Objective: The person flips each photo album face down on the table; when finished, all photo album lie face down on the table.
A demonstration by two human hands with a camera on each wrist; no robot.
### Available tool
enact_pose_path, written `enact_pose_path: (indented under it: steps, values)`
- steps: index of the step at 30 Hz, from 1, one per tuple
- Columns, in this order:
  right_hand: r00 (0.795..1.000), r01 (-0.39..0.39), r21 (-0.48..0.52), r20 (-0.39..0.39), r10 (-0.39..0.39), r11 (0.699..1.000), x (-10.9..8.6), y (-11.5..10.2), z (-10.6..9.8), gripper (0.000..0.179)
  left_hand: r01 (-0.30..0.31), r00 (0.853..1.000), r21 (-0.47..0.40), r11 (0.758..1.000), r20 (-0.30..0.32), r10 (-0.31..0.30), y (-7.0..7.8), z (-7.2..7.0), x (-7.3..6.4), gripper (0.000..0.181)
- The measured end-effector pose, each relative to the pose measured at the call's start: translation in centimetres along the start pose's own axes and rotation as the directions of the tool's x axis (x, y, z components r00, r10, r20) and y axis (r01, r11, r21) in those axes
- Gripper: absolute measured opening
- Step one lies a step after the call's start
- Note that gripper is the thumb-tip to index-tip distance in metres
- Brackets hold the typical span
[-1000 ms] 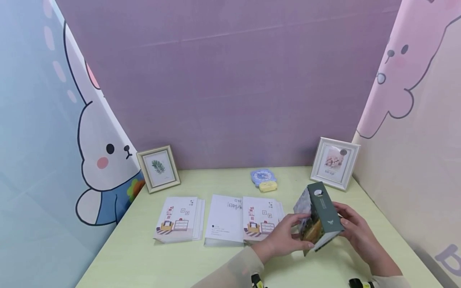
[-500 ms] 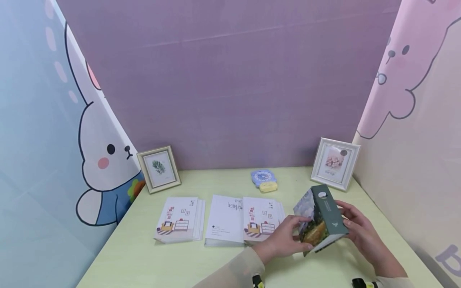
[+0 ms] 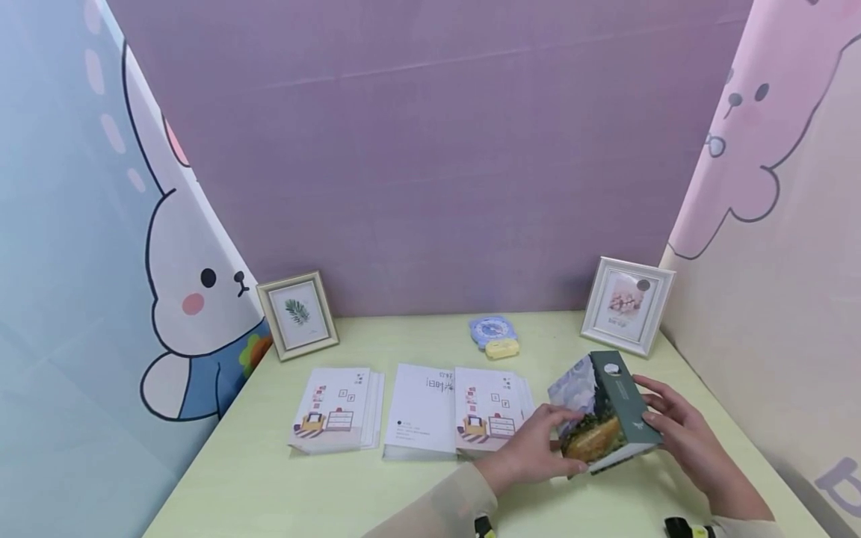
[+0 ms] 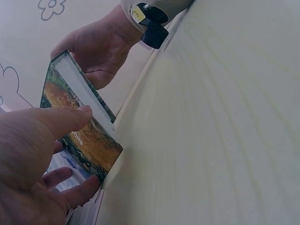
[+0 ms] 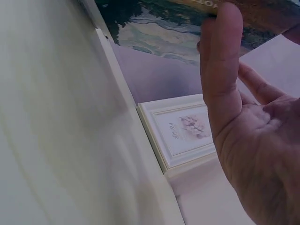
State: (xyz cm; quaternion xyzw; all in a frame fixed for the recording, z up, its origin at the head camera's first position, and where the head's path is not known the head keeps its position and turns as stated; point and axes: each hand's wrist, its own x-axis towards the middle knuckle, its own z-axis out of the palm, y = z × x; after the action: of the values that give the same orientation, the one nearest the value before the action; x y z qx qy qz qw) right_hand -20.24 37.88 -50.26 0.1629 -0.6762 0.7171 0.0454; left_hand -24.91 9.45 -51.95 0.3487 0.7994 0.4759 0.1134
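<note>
A thick book (image 3: 627, 400) with a green spine and painted covers leans on edge near the front right of the table. My left hand (image 3: 528, 452) grips its lower left part, thumb over the painted cover and fingers curled underneath, as the left wrist view shows. On the spine side, my right hand (image 3: 689, 441) touches the book with its fingers fairly straight. Parts of those fingers are hidden behind it. In the right wrist view a straight finger (image 5: 224, 65) lies against the painted cover.
Several white booklets (image 3: 329, 411) lie in stacks on the left; more white booklets (image 3: 420, 411) lie mid-table. Behind stand a blue clock-like item (image 3: 491, 329), a yellow item (image 3: 501, 349), a gold-edged frame (image 3: 297, 314) and a white frame (image 3: 627, 305).
The book has tilted down to the right, showing more of its painted cover. My right hand has moved slightly right and down with it. My left hand has stayed nearly still.
</note>
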Motion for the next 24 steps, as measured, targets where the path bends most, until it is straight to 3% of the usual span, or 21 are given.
enact_pose_path:
  steps: [5,6,11,13,20,24]
  values:
    - [0.994,-0.074,-0.064,-0.086,0.068,0.995,-0.05,0.0,-0.32,0.052,0.011,1.0,0.047,0.999,0.01,-0.012,-0.04,0.09,0.14,0.073]
    - [0.992,-0.084,-0.077,-0.1,0.076,0.993,-0.05,0.01,-0.38,0.052,0.009,1.0,0.087,0.996,0.007,-0.009,-0.01,0.1,0.16,0.072]
    - [0.978,-0.155,-0.116,-0.161,0.136,0.981,-0.05,0.12,-0.61,0.046,-0.002,1.0,0.303,0.953,0.012,-0.002,0.24,0.1,0.15,0.071]
    - [0.966,-0.201,-0.13,-0.188,0.175,0.971,-0.08,0.18,-0.64,0.045,-0.003,1.0,0.348,0.937,0.017,-0.003,0.35,0.11,0.11,0.07]
    - [0.92,-0.348,-0.237,-0.272,0.282,0.907,0.15,0.05,-0.47,0.039,0.013,0.999,0.396,0.918,0.024,-0.024,0.31,0.34,0.12,0.067]
    - [0.903,-0.403,-0.312,-0.29,0.317,0.861,0.35,-0.01,-0.28,0.056,0.004,1.0,0.427,0.904,0.018,-0.013,0.29,0.42,0.21,0.065]
